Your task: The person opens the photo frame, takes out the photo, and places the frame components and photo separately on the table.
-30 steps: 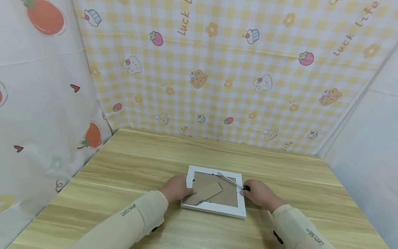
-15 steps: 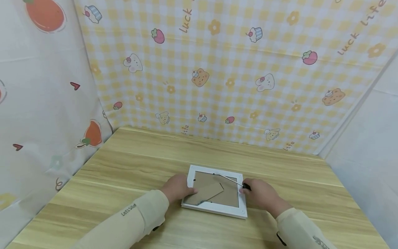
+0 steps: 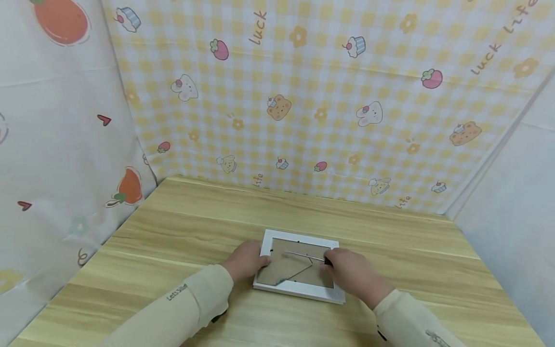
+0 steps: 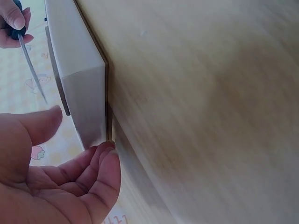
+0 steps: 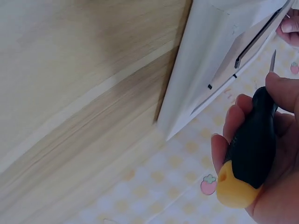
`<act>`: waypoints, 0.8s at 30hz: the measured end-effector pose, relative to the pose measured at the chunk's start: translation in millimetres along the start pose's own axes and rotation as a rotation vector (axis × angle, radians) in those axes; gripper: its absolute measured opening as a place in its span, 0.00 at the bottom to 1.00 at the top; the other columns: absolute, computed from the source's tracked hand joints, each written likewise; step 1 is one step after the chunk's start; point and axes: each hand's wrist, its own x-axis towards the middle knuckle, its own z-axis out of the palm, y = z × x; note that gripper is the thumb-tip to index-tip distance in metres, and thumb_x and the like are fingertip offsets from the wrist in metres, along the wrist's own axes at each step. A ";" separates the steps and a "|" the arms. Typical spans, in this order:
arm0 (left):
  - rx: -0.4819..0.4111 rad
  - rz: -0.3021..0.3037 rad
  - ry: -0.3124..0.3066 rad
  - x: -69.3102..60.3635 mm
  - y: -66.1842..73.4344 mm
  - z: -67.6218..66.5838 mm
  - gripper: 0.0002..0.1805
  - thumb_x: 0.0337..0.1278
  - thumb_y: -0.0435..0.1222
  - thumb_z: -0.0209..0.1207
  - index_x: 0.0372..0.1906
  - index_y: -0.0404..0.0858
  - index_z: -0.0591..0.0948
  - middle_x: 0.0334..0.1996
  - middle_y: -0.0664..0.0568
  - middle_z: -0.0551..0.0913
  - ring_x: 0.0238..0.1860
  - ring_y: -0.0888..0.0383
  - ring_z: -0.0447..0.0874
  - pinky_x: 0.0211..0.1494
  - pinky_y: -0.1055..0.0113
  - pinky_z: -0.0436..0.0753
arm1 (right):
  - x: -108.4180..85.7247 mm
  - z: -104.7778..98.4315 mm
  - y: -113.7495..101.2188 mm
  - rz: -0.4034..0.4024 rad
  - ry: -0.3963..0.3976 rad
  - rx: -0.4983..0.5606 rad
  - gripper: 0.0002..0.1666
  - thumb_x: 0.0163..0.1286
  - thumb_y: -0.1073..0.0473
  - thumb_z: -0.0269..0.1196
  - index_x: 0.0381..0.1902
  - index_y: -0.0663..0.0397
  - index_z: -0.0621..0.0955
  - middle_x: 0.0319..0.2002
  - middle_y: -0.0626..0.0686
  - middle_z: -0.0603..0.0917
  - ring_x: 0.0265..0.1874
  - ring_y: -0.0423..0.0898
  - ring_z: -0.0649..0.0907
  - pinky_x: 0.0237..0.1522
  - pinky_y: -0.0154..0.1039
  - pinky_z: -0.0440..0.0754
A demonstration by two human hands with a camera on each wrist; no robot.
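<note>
A white picture frame lies back side up on the table, its brown backing board showing. Across the backing lies a brown stand flap. My left hand grips the frame's left edge, fingertips at its underside; in the left wrist view the thumb stands a little off the frame. My right hand holds a screwdriver by its black and yellow handle. Its metal shaft points left above the backing. The head view cannot tell whether the tip touches anything.
The wood-grain table runs out on all sides of the frame. Behind it hangs a yellow checked cloth with printed cartoons; a white printed cloth closes off the left side. Small black tabs sit along the backing's edge.
My right hand has moved left over the frame with the screwdriver. The shaft's tip has gone from the frame's top edge to above the flap. The left hand has barely moved.
</note>
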 end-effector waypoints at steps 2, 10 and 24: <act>-0.009 0.002 -0.002 0.3 -0.9 -0.3 0.12 0.62 0.34 0.60 0.23 0.36 0.77 0.17 0.55 0.69 0.20 0.60 0.66 0.25 0.68 0.67 | 1.9 -0.6 -2.7 -0.017 0.008 -0.013 0.11 0.66 0.53 0.65 0.28 0.48 0.76 0.21 0.41 0.70 0.20 0.38 0.68 0.22 0.35 0.67; -0.004 0.008 -0.010 0.8 -1.4 -1.9 0.10 0.62 0.33 0.59 0.25 0.35 0.78 0.17 0.55 0.70 0.21 0.60 0.66 0.25 0.69 0.66 | 11.6 -2.1 -12.2 -0.043 0.000 -0.070 0.13 0.66 0.53 0.65 0.24 0.48 0.75 0.20 0.42 0.69 0.20 0.39 0.68 0.22 0.36 0.68; -0.035 0.002 -0.019 2.3 -1.6 -3.3 0.07 0.60 0.32 0.61 0.29 0.33 0.79 0.21 0.54 0.76 0.24 0.59 0.70 0.29 0.67 0.72 | 26.9 -5.2 -21.8 -0.025 -0.062 -0.063 0.13 0.66 0.55 0.64 0.22 0.49 0.75 0.19 0.44 0.70 0.19 0.41 0.69 0.23 0.38 0.69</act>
